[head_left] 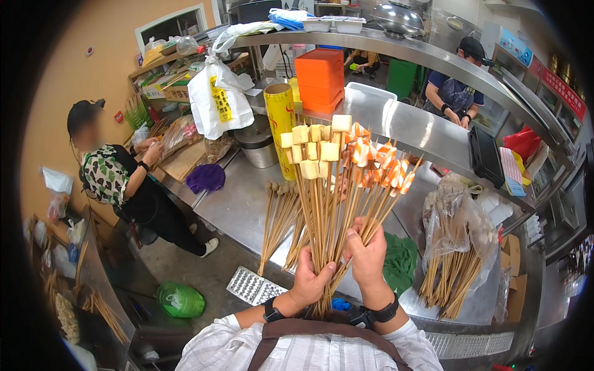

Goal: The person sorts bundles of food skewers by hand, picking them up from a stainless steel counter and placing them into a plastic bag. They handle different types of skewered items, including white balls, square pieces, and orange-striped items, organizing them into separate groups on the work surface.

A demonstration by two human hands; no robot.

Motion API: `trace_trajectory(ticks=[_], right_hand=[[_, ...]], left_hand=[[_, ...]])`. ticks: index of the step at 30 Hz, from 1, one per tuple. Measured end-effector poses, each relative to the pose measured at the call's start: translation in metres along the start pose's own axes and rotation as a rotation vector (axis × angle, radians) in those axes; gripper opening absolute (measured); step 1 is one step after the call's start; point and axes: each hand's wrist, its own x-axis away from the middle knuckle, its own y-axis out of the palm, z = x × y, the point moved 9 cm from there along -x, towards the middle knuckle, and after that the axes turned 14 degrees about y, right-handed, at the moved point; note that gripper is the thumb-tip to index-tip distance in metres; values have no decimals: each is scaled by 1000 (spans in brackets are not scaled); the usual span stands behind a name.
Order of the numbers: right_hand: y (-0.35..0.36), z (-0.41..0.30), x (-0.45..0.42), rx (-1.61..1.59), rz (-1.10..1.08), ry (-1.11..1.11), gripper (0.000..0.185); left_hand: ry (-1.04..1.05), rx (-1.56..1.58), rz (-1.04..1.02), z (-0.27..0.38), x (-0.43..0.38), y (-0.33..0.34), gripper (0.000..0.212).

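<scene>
A large bundle of bamboo skewers [329,218] stands nearly upright before my chest, gripped by both hands. My left hand [312,274] wraps the lower sticks on the left. Higher up on the right, my right hand [369,250] closes around the sticks there. Pale yellow food cubes [310,148] tip the left part of the bundle. Orange-and-white striped food pieces [378,160] tip the right part. Behind my left hand, more skewers with brownish tips [280,208] lie on the steel worktable [236,204]. A green cloth [400,259] lies to the right of my right hand.
Plastic-bagged skewers [457,246] lie at the right. A yellow film roll [280,130], a lidded steel pot [256,143] and orange stacked boxes [320,79] stand behind. A steel shelf [431,55] arches overhead. Co-workers stand at left [125,171] and beyond the counter [452,88]; another crouches farther back.
</scene>
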Motion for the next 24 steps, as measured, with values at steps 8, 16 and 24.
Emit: trace_trajectory(ticks=[8, 16, 24], right_hand=[[-6, -2, 1, 158, 154, 72, 16], [-3, 9, 4, -40, -51, 88, 8], [-5, 6, 15, -54, -107, 70, 8]], left_hand=[[23, -31, -76, 7, 3, 2, 44], [-99, 15, 9, -3, 0, -8, 41], [-188, 94, 23, -8, 0, -10, 34]])
